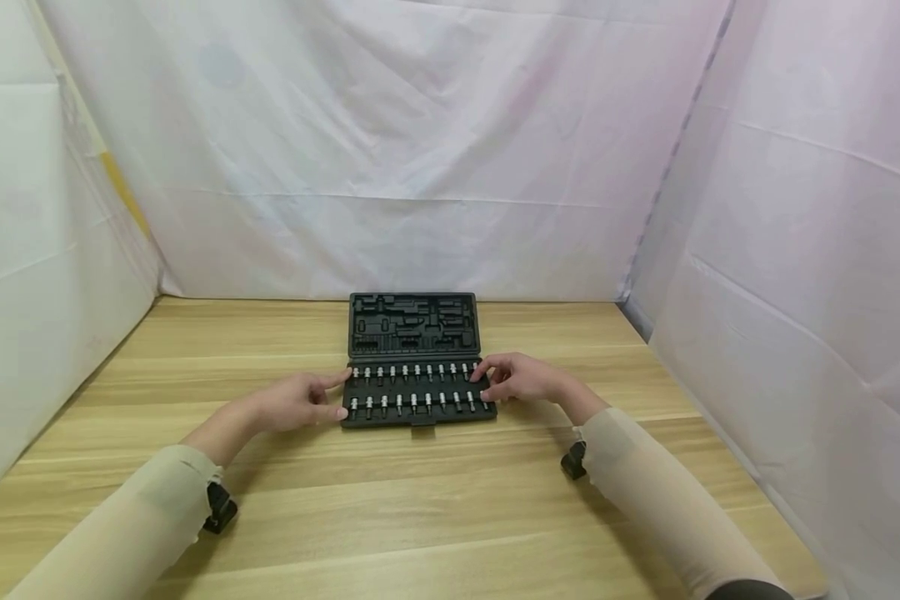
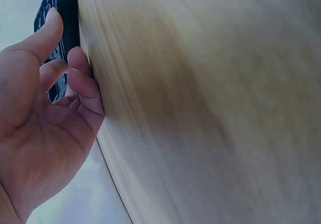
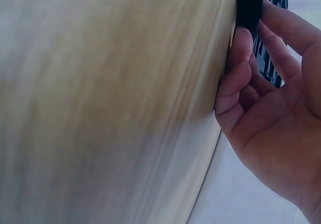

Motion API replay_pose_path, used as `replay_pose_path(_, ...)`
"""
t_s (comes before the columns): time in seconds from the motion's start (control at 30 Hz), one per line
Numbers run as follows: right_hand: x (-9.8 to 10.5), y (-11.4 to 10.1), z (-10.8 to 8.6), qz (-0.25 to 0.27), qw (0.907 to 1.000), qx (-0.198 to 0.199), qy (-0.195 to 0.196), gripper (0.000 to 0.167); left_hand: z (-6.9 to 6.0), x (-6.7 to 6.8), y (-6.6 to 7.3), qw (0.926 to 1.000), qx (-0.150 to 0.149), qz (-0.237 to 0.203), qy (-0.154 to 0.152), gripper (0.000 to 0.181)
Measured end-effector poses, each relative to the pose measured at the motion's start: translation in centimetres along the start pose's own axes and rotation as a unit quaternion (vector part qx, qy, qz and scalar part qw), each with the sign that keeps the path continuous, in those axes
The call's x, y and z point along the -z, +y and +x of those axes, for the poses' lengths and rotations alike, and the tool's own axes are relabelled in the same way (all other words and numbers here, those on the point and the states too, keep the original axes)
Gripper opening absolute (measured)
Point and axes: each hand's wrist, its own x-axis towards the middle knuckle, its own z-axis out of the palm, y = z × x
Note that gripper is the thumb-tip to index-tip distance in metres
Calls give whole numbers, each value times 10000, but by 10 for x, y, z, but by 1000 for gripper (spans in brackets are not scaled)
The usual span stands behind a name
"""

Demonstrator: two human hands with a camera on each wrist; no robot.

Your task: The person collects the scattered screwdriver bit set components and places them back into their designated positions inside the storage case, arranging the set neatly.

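An open black socket bit set case (image 1: 419, 423) lies on the table with its lid (image 1: 414, 325) tilted back. Two rows of silver bit sockets (image 1: 414, 404) stand in its base. At the case's left side, my left hand (image 1: 292, 402) touches the edge, the index finger near the back corner and the thumb near the front. My right hand (image 1: 521, 379) touches the right side, thumb and index finger resting over the rim near the end sockets. Both wrist views show the other fingers loosely bent low beside the case wall. Part of the right-end sockets is hidden by the fingers.
The wood-grain table (image 1: 390, 517) spreads around the case. White sheeting (image 1: 390, 167) hangs behind it and along both sides. The lid's moulded recesses face me. A black wrist device (image 1: 220, 508) sits at the left sleeve, another (image 1: 573, 461) at the right.
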Motion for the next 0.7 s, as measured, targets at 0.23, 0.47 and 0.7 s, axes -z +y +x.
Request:
replay_pose_path(0.23,1,3,-1,70,10000,-12,-25,35,0,-1,-1,10000,-84,-49,12,84)
replay_pose_path(0.47,17,6,-2,-85,9990,217,375,35,0,-3,1,9999,-55,-108,-32,85)
replay_pose_path(0.7,35,2,18,158,9896,172,1420,49,1,-1,1,10000,34,-76,-19,85)
